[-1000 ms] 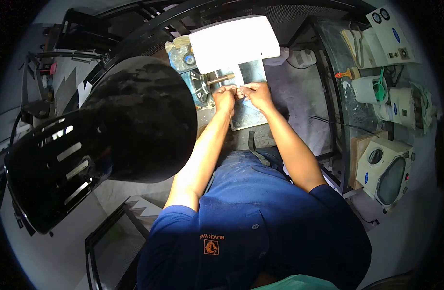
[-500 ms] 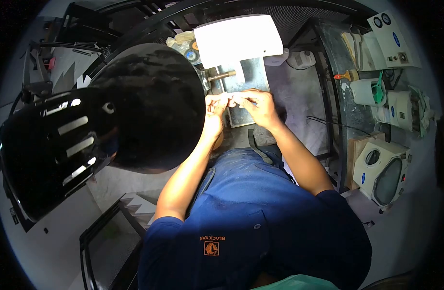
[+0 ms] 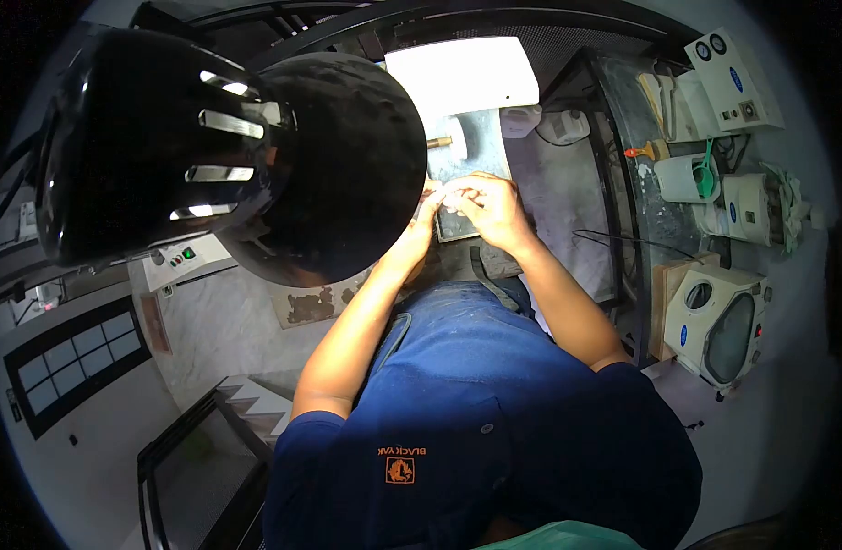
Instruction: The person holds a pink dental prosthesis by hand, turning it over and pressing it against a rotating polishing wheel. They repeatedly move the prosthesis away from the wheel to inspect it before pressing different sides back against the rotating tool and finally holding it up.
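Both hands meet over a metal tray (image 3: 458, 225), under bright light. My left hand (image 3: 425, 213) is partly hidden behind the black lamp shade (image 3: 338, 165); its visible fingers are pinched together. My right hand (image 3: 487, 203) touches it from the right, thumb and fingers closed. Whatever lies between the fingertips is too small and washed out to identify. Just beyond the hands, a brass-coloured spindle (image 3: 440, 142) points at a white round piece (image 3: 457, 138) below a bright white cover (image 3: 462, 75).
The large lamp fills the upper left. On the right-hand bench are an orange-handled brush (image 3: 643, 152), a white container (image 3: 685, 178) with a green scoop (image 3: 706, 174), and a boxy machine with a window (image 3: 719, 321). A white jug (image 3: 564, 126) stands behind the tray.
The view has shifted, and the lamp appears higher and further right, covering more of my left hand and the spindle. My hands stay together, with the right fingers curled slightly more.
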Action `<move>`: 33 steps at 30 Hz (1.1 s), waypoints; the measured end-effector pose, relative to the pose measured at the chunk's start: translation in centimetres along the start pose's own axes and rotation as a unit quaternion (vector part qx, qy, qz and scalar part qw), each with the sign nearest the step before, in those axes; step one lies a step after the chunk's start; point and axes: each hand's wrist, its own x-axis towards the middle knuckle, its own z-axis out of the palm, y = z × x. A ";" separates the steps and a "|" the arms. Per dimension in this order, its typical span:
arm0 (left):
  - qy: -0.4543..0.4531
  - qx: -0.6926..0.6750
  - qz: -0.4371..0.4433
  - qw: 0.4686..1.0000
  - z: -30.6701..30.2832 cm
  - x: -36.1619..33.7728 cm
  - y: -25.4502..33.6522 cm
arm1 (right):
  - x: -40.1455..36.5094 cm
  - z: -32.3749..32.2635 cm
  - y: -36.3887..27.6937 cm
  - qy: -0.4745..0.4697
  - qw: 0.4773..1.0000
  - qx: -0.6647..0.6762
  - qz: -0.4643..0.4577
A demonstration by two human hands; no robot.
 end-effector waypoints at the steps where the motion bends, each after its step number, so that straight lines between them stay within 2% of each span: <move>1: 0.023 -0.013 -0.038 0.999 0.3 0.0 0.0 | -0.1 0.0 0.3 0.001 1.000 -0.001 -0.002; 3: 0.030 -0.016 -0.068 0.997 0.4 -0.1 -0.6 | -0.4 0.1 0.3 0.005 0.991 0.089 0.096; 4: 0.018 -0.024 -0.068 0.997 0.4 -0.2 -1.6 | -0.5 0.1 0.0 0.006 0.991 0.089 0.096; 9: -0.006 -0.071 -0.107 0.992 0.7 -0.8 -3.0 | -0.8 -0.3 -1.9 0.042 0.992 -0.122 -0.005; 12: -0.008 -0.117 -0.114 0.987 0.8 -0.9 -2.7 | -0.9 -0.5 -2.4 0.050 0.987 -0.150 -0.043; 15: -0.019 -0.107 -0.118 0.987 0.8 -1.0 -2.4 | -0.8 -0.5 -2.1 0.051 0.983 -0.167 -0.051; 19: -0.010 -0.171 -0.107 0.979 1.1 -1.0 -2.5 | -0.9 -0.7 -1.4 0.041 0.975 -0.211 -0.054; 21: -0.007 -0.184 -0.100 0.978 1.1 -1.1 -2.6 | -0.9 -0.6 -1.4 0.031 0.968 -0.235 -0.084; 33: -0.016 -0.217 -0.125 0.968 0.9 -1.1 -2.6 | -0.8 -0.8 -1.5 0.027 0.966 -0.248 -0.064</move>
